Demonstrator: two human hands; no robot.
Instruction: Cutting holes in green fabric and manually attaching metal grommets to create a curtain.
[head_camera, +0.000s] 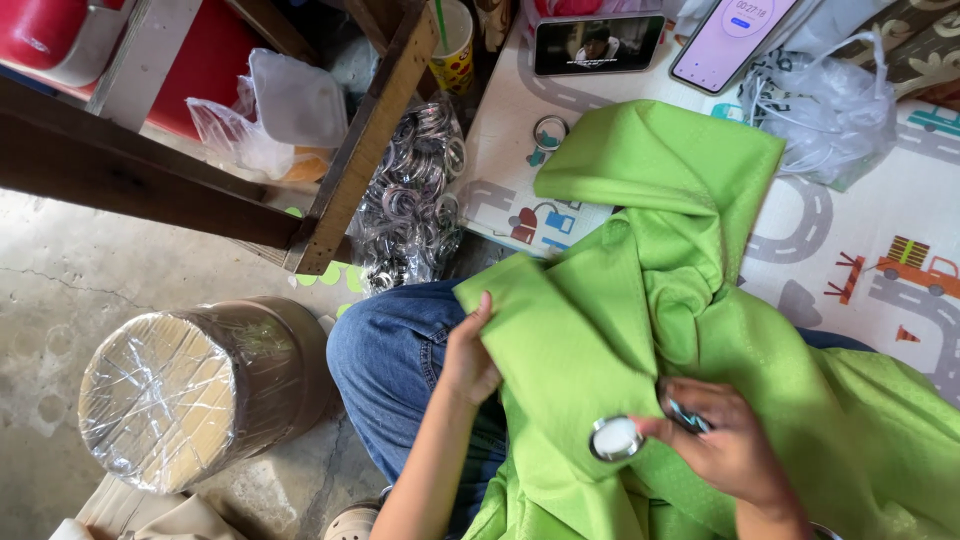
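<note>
A play mat (880, 300) printed with roads covers the concrete floor (60, 290). The left hand (468, 358) has its fingers closed on the edge of the green cloth (640, 300). Right hand (735, 447) fingertips pinch a round silver ring (615, 438) against the cloth, which lies over the lap.

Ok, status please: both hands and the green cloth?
Left hand grips green cloth edge. Right hand pinches round silver ring on cloth. Nothing blocks.

Two lit phone screens, well above the fingers (655, 428): dark landscape screen (598, 44); pale pink tilted screen (735, 38). Clear bag of metal rings (412, 195), upper left.
</note>
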